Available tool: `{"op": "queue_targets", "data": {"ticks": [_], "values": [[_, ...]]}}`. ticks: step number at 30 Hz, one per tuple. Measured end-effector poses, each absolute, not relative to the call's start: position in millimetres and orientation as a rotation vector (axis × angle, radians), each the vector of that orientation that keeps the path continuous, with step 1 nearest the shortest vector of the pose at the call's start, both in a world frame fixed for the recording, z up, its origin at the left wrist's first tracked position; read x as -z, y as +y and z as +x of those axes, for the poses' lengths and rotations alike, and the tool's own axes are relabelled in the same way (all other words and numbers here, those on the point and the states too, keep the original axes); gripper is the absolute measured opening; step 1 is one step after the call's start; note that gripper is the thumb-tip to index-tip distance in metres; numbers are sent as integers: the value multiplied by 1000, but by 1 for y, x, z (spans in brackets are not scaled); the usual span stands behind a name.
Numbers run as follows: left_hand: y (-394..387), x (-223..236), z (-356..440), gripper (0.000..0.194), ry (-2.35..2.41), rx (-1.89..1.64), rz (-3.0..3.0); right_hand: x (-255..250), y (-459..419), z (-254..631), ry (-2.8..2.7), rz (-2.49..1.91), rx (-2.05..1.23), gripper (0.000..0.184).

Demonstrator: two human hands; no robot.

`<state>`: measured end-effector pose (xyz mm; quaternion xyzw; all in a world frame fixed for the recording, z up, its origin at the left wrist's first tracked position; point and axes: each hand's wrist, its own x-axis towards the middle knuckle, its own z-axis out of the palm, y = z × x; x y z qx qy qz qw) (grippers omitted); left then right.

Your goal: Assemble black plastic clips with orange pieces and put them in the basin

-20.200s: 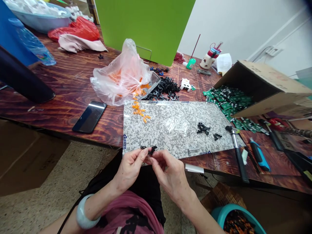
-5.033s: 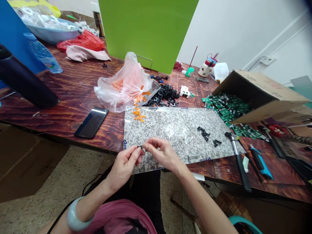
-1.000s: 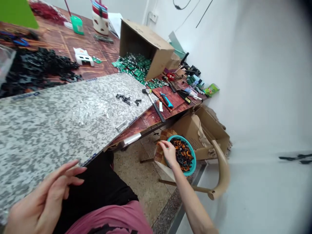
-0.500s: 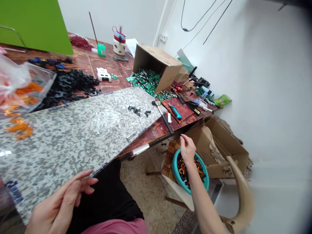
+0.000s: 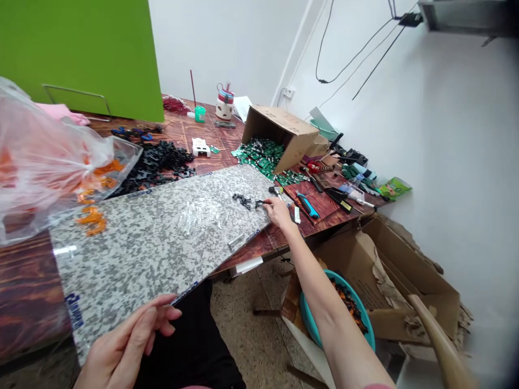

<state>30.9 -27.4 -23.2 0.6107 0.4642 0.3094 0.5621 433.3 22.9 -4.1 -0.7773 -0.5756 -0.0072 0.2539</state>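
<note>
In the head view my left hand (image 5: 130, 337) hovers at the near edge of the speckled board (image 5: 133, 270). Its fingers are loosely stretched and hold nothing. My right hand (image 5: 279, 212) reaches across to the board's right end, fingertips together on a small black plastic clip (image 5: 259, 203). A few more black clips (image 5: 242, 201) lie just left of it. In the middle of the board is a heap of thin clear pins (image 5: 203, 212). Orange clips (image 5: 94, 220) sit at its left end, by the clear plastic bag (image 5: 52, 167). A hammer (image 5: 276, 190) is partly covered by my right hand.
Behind the board are a black clip pile (image 5: 162, 159) and a cardboard box (image 5: 279, 121) spilling green circuit boards (image 5: 263, 154). A blue-handled cutter (image 5: 307, 205) lies to the right. Below my right forearm, a turquoise basin (image 5: 310, 321) of clips stands on a chair.
My right hand has left the basin and come up to the black clips at the board's right end. My left hand keeps its relaxed pose. The view has swung back toward the left.
</note>
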Motion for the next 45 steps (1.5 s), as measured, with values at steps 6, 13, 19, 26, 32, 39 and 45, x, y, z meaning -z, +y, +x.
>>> {"op": "queue_targets", "data": {"ticks": [6, 13, 19, 26, 32, 39, 45], "values": [[-20, 14, 44, 44, 950, -587, 1355, -40, -8, 345, -2033, -1682, -209, 15], [-8, -1, 51, 39, 827, -398, 1331, -56, -35, 247, -2730, -1045, -121, 18], [-13, -3, 46, 35, 890, -386, 1104, -30, -2, 280, -2197, -1550, -310, 16], [-16, -7, 53, 26, 1029, -563, 1023, 0, 32, 317, -1593, -2244, -153, 27], [-16, -4, 48, 25, 1077, -703, 1144, 4, 44, 297, -1634, -2207, -255, 13], [-17, -7, 46, 22, 1034, -780, 821, 7, 48, 272, -1734, -2001, -379, 12], [-16, -14, 48, 25, 1011, -840, 565, 6, 44, 271, -1717, -1941, -369, 17]]}}
